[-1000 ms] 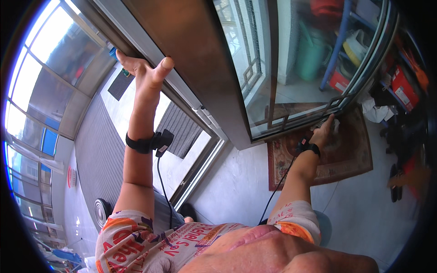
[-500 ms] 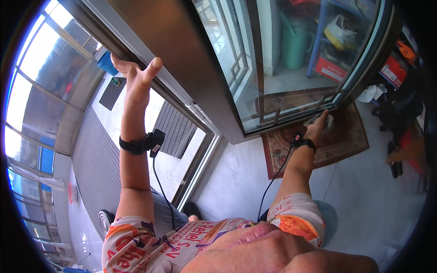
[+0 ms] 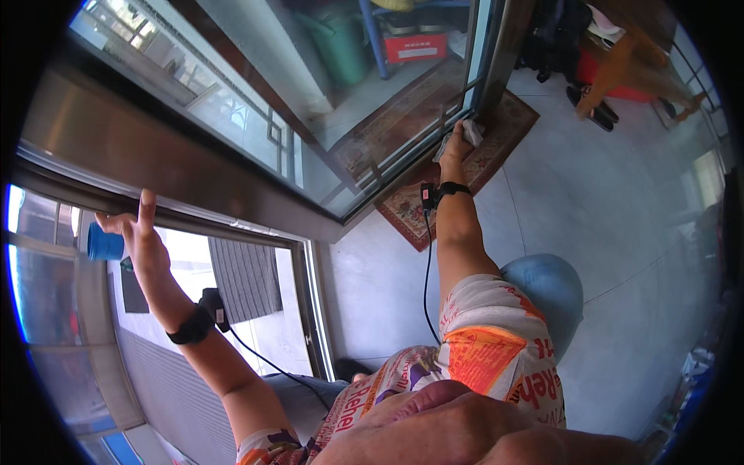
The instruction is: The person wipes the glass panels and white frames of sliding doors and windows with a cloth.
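Note:
A glass door [image 3: 256,93] with a brown metal frame [image 3: 155,147] stands open in front of me. My left hand [image 3: 147,240] rests against the frame's edge at the left, thumb pointing up and a finger stretched out to the side. Its other fingers are hidden. To the right, my right hand [image 3: 456,147] is closed on a whitish crumpled cloth [image 3: 471,133] beside the bottom rail of the door, near its far corner. How firmly the cloth touches the door cannot be made out. Each wrist wears a black strap with a small cabled device.
A patterned red-brown rug [image 3: 496,147] lies under the door. Behind the glass are a green bin [image 3: 341,50] and a red box [image 3: 416,48]. A blue rounded object [image 3: 546,291] stands by my right side. Dark shoes [image 3: 593,108] lie at the far right. A blue bucket [image 3: 105,242] is beyond my left hand.
My view has turned to the right, so the door and both hands appear farther left. The left hand remains at the frame edge, and the right hand still holds the cloth by the bottom rail.

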`<action>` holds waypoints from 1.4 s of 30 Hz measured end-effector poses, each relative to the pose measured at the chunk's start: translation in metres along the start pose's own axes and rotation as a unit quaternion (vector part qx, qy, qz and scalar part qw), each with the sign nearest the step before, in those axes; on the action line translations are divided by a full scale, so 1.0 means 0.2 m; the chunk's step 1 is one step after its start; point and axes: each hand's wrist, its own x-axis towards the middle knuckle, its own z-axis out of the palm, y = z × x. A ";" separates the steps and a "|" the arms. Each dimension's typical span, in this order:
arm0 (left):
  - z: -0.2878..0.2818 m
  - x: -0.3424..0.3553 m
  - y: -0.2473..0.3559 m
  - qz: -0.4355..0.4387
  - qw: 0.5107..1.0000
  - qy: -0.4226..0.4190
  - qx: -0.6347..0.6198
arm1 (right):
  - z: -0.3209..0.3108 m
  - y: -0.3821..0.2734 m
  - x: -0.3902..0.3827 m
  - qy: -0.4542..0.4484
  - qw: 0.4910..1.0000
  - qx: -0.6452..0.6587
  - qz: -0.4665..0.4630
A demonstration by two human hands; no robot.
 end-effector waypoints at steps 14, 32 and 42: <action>0.04 -0.07 0.19 -0.002 0.998 0.007 0.064 | 0.74 -1.91 -0.71 -0.271 0.879 -0.050 -0.389; 0.09 -0.04 0.20 0.048 0.986 0.074 0.142 | 1.09 -2.10 -0.88 -0.239 0.884 0.135 -0.377; -0.01 -0.04 0.23 0.042 0.966 0.088 0.238 | 1.20 -2.28 -0.73 -0.233 0.884 -0.003 -0.405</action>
